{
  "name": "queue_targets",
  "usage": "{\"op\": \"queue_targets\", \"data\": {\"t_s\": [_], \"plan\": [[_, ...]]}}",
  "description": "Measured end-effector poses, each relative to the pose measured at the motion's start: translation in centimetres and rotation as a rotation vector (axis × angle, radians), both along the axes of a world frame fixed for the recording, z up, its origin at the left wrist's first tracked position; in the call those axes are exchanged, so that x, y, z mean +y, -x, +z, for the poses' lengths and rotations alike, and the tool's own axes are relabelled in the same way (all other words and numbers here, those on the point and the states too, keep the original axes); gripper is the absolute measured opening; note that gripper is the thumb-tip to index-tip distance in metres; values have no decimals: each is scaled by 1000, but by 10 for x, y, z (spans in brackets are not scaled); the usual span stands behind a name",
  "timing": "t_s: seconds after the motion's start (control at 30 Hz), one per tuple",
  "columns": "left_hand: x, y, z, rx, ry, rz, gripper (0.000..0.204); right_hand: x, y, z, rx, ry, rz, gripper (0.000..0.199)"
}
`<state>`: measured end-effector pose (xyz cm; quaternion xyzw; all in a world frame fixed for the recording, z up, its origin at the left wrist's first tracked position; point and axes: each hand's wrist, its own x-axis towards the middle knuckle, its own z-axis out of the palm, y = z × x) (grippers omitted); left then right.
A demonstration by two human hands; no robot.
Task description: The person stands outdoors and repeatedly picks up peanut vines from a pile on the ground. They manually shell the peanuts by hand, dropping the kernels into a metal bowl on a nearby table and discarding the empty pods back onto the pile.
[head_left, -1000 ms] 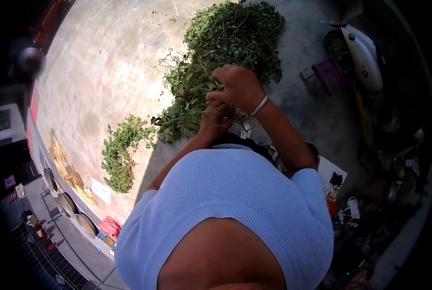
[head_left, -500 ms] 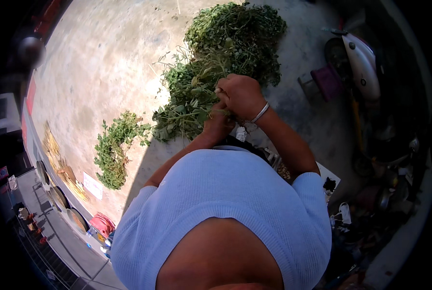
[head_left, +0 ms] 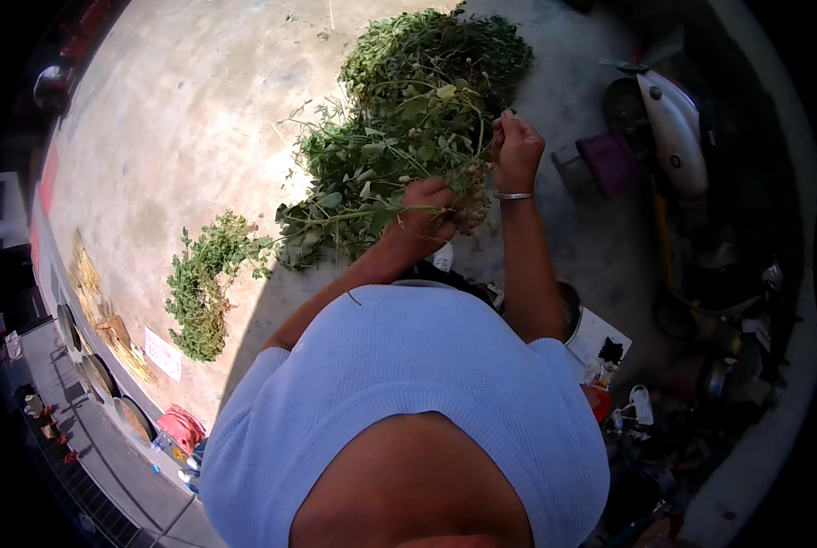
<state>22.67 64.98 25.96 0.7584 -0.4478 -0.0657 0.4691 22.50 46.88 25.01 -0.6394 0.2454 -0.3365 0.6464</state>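
Observation:
My left hand (head_left: 423, 217) is closed around the stems of a leafy peanut plant (head_left: 340, 219), its leaves spreading out to the left. Just right of that hand hang roots with pale peanut pods (head_left: 469, 203). My right hand (head_left: 518, 146), a silver bangle on its wrist, is up to the right beside the plant's edge. Its fingers are curled closed; what they hold, if anything, is hidden. Ahead, a big heap of green peanut plants (head_left: 431, 59) lies on the concrete and runs down to my left hand.
A smaller bunch of plants (head_left: 198, 297) lies on the sunlit floor (head_left: 189, 119) at left. To the right stand a purple stool (head_left: 608, 163) and a white scooter (head_left: 678, 128). A white board (head_left: 600, 342) is by my right elbow. Round trays (head_left: 134, 418) lie far left.
My right hand has moved away from my left, up and to the right. The roots with pods now show between them. My left hand has shifted slightly right and still grips the plant.

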Motion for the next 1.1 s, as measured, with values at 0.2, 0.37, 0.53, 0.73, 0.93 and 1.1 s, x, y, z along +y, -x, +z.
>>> {"op": "queue_targets", "data": {"t_s": [0.2,0.37,0.53,0.73,0.93,1.1], "plan": [[5,16,-16,-121,-130,10,18,-109,28,-66,59,-563,-291,17],[15,5,-27,-245,-215,-76,20,-120,54,-36,-153,-782,172,12],[14,7,-31,-412,-266,-102,16,-106,52,-28,84,-572,412,19],[17,10,-37,-459,-338,-131,29,-94,44,-18,661,-50,408,37],[23,10,-55,-484,-405,-159,30,-92,46,-29,836,207,688,40],[29,5,-64,-413,-387,-75,27,-88,60,-22,729,-287,580,24]]}}
